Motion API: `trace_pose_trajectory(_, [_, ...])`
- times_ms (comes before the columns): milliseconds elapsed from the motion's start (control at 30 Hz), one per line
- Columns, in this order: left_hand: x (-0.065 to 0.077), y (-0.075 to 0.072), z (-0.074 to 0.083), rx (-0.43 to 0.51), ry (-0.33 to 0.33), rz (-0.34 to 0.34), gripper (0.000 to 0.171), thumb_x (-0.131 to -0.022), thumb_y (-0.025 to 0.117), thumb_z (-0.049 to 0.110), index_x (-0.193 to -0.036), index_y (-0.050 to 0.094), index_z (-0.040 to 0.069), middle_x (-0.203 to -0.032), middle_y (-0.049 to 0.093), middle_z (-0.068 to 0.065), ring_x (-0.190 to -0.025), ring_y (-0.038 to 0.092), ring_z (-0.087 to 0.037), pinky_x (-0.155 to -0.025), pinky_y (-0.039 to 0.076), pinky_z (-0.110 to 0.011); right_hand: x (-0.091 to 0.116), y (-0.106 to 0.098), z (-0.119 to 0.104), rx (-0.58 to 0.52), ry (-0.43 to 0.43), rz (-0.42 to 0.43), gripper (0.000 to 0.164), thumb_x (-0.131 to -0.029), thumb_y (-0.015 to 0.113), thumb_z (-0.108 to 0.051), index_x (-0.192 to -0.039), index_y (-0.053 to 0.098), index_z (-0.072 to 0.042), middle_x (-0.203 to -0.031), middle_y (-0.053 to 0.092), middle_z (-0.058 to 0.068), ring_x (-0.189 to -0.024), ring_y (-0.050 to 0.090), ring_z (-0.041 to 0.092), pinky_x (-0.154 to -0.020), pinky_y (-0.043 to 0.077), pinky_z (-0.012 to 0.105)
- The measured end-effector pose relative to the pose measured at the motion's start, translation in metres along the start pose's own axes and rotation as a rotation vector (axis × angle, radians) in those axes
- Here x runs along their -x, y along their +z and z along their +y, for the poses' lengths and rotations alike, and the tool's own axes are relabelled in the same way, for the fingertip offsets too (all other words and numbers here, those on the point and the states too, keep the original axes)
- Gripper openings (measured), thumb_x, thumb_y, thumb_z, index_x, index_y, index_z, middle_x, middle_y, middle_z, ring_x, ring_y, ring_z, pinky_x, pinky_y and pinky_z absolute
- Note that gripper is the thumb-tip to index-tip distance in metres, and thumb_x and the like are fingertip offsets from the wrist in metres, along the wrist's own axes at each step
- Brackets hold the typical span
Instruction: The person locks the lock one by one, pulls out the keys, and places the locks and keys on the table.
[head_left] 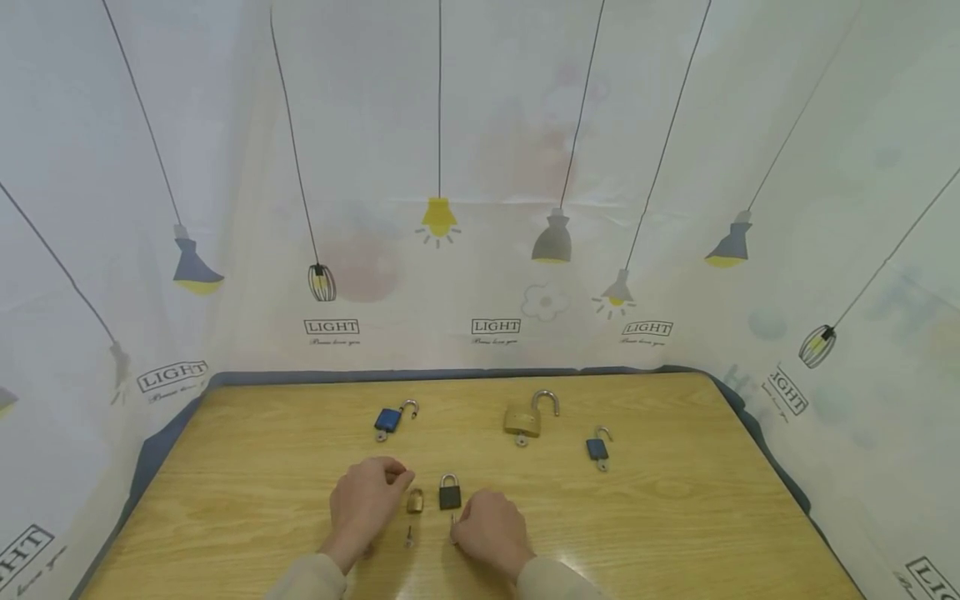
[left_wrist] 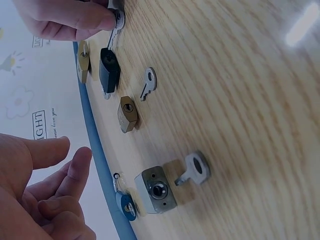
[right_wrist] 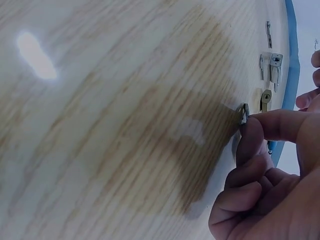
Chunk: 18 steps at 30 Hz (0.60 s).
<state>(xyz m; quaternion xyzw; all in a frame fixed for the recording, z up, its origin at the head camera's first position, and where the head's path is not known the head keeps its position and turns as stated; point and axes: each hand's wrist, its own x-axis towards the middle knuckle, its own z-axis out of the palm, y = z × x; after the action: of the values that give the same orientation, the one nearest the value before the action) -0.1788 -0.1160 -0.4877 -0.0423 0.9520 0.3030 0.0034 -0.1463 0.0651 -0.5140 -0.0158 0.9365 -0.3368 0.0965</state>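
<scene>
The right hand (head_left: 492, 532), at the lower middle of the head view, pinches a small silver metal key (left_wrist: 119, 20) by its bow between thumb and finger. That grip seems chosen to leave the blade bare, pointing at the base of a black block-shaped padlock (head_left: 450, 498); whether the tip touches, I cannot tell. Left of it in the frame stands a small brass padlock (head_left: 416, 503), with a loose silver key (head_left: 409, 540) just below. The left hand (head_left: 367, 500) has its fingers loosely bent, thumb and forefinger apart, holding nothing. Near it, in the left wrist view, are a silver-grey metal padlock (left_wrist: 159, 191) and a broad-bowed silver key (left_wrist: 198, 169). Keyholes face the person, probably for easy reach.

Farther up the frame lie a blue padlock (head_left: 387, 419), a large brass padlock (head_left: 521, 421) and a smaller blue padlock (head_left: 597, 450), all with shackles swung out and a key at the base. So six padlocks and six keys share the yellow wooden bench (head_left: 675, 517): three keys in locks, two loose, one held.
</scene>
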Motion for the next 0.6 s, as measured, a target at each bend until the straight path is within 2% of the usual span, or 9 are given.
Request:
trace_pose_trajectory(200, [-0.0004,0.0000,-0.0007,-0.010,-0.003,-0.008,0.018,-0.086,0.069,0.034,-0.091,0.073,0.017,-0.082,0.071,0.005,-0.058,0.053,-0.007,-0.048,0.041,-0.027,-0.0005,0.0005,0.0004,-0.006,-0.011,-0.011,0.025,-0.067,0.068,-0.017,-0.049,0.051,-0.015,-0.045,0.044,-0.008,-0.045,0.042,0.012,-0.042,0.030,0.026])
trace_pose_trajectory(333, [-0.0013,0.0002,-0.0013,-0.017,-0.005,-0.012,0.017,-0.086,0.069,0.034,-0.091,0.073,0.018,-0.084,0.071,0.005,-0.059,0.053,-0.007,-0.049,0.041,-0.027,-0.0004,0.0010,-0.0003,-0.009,-0.010,-0.023,0.026,-0.069,0.069,-0.017,-0.049,0.052,-0.016,-0.045,0.046,-0.008,-0.044,0.042,0.011,-0.042,0.031,0.025])
trace_pose_trajectory(600, [-0.0028,-0.0004,-0.0040,-0.040,-0.017,-0.026,0.016,-0.085,0.070,0.036,-0.090,0.072,0.021,-0.086,0.071,0.005,-0.062,0.053,-0.008,-0.051,0.040,-0.027,-0.0015,0.0018,-0.0010,0.021,-0.016,-0.005,0.017,-0.070,0.073,-0.019,-0.060,0.059,-0.016,-0.058,0.055,-0.005,-0.055,0.049,0.015,-0.053,0.042,0.033])
